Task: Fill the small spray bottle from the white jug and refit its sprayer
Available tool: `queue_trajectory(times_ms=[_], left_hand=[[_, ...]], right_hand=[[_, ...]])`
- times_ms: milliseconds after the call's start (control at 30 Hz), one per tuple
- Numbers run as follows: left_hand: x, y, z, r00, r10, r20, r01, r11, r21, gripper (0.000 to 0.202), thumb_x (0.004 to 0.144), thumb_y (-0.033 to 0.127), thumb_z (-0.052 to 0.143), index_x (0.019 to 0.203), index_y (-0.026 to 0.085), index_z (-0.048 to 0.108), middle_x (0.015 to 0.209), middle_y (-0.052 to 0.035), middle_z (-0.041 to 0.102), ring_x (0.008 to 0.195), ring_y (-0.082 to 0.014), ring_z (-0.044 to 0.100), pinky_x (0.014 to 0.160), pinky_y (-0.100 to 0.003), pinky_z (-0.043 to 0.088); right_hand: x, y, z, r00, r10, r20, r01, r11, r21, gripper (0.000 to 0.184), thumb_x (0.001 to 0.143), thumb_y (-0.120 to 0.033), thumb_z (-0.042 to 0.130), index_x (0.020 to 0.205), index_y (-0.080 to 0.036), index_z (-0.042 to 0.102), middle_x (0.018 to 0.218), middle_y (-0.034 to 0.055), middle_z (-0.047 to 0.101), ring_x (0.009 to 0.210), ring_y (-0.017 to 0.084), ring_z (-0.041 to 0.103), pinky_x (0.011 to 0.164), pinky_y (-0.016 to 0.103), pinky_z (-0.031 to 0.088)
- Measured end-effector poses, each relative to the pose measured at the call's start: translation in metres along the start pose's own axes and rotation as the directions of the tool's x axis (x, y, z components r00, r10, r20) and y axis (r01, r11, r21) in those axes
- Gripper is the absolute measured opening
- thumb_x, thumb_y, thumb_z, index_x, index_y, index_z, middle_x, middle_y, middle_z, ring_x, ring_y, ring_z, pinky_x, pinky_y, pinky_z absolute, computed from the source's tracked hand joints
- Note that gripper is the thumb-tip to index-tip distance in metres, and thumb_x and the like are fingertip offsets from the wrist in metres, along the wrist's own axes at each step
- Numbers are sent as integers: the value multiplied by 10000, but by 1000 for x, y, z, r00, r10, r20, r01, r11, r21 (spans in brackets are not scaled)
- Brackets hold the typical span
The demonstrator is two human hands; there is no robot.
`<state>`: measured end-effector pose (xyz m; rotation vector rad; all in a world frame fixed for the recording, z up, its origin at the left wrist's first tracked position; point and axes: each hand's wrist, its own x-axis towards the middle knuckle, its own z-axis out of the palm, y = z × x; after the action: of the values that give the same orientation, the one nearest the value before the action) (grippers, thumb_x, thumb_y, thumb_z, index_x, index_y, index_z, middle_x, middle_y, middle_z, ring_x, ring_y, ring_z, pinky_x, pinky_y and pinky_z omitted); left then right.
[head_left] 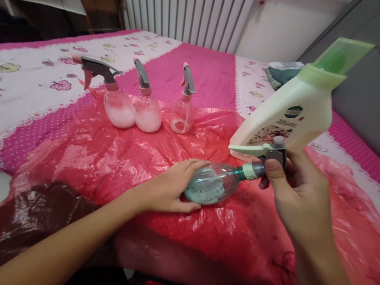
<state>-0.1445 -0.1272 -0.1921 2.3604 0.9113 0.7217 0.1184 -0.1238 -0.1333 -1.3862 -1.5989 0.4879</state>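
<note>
A small green spray bottle (pixel 210 184) lies on its side on red plastic sheeting (pixel 90 156). My left hand (pixel 170 187) cups its round body from the left, fingers wrapped round it. My right hand (pixel 295 190) grips the bottle's grey-and-green spray head (pixel 268 156) at the neck, thumb on top. Right behind the spray head stands a white detergent bottle (pixel 295 114) with a light green cap (pixel 336 59), leaning to the right.
Three pink spray bottles (pixel 119 106) (pixel 147 110) (pixel 183 112) stand in a row at the back of the sheeting. The bed has a pink and white cover (pixel 19 82). A grey headboard (pixel 370 98) is at right, a white radiator (pixel 191 12) behind.
</note>
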Motion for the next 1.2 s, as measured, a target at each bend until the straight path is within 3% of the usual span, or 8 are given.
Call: queue_trajectory(times_ms=[300,700,1000,1200], left_hand=[[0,1,-1,1000,10,-9,-10,1000,4,908,835,439,763,1567,195,284,1525,-223,479,1388,-399,502,1154,-585,423],[0,2,-2,999,-43,-3,43,999,12,920,840,443,760,1572,182,267,1550,-227,462,1407,-394,495,1173,-583,409],[1,3,-2,999,-32,-2,32,999,12,918,847,447,758,1571,179,262,1553,-228,459,1412,-389,494,1171,-584,414],[1,3,-3,999,-45,8,45,999,8,913,848,457,758,1570,184,270,1562,-224,450,1426,-388,478,1180,-587,405]], right_hand=[[0,-4,5,997,-23,-77,30,996,89,331,937,-539,655,1035,-223,673,724,-44,602,589,117,586,612,292,469],[1,-6,2,981,-67,-182,90,989,120,305,922,-499,684,990,-204,649,778,-23,673,562,102,584,562,260,486],[1,-3,0,987,-71,-145,81,995,62,321,924,-517,669,1014,-209,665,776,-27,655,591,109,577,579,269,469],[5,-3,-8,967,-193,-168,200,979,30,240,902,-434,715,1011,-220,709,825,-11,701,663,139,670,623,284,525]])
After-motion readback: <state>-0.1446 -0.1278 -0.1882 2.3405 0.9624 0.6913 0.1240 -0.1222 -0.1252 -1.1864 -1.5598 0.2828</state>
